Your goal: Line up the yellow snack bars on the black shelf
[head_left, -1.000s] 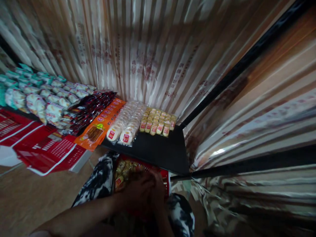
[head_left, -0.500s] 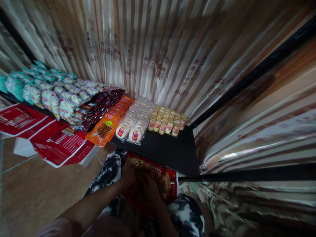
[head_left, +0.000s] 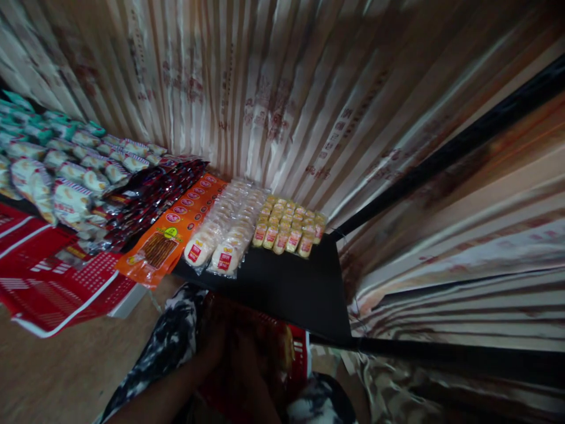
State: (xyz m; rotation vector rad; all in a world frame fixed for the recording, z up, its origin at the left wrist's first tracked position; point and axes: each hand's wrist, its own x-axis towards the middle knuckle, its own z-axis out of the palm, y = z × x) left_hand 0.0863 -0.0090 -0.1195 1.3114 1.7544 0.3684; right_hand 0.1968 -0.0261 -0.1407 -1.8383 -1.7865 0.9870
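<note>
Both my hands reach down into a red basket (head_left: 302, 344) between my knees, under the near edge of the black tabletop. My left hand (head_left: 215, 338) and my right hand (head_left: 245, 350) are side by side in deep shadow. Their fingers are too dark to make out, so I cannot see what they hold. Yellowish wrapped packets (head_left: 288, 348) show at the basket's right side. On the black tabletop (head_left: 291, 288) above lie small yellow snack packs (head_left: 282, 227), two rows of clear-wrapped round white crackers (head_left: 227, 253) and a flat orange snack bag (head_left: 163, 238).
Dark red packets (head_left: 154, 191) and white-and-teal snack bags (head_left: 73, 197) are piled at the left. Below them stand red baskets (head_left: 95, 288) on the floor. A striped curtain (head_left: 282, 88) hangs behind, with black poles (head_left: 450, 159) at the right.
My view has shifted, so the table goods sit further left and lower in the picture. Both hands stay inside the basket, now darker and harder to see.
</note>
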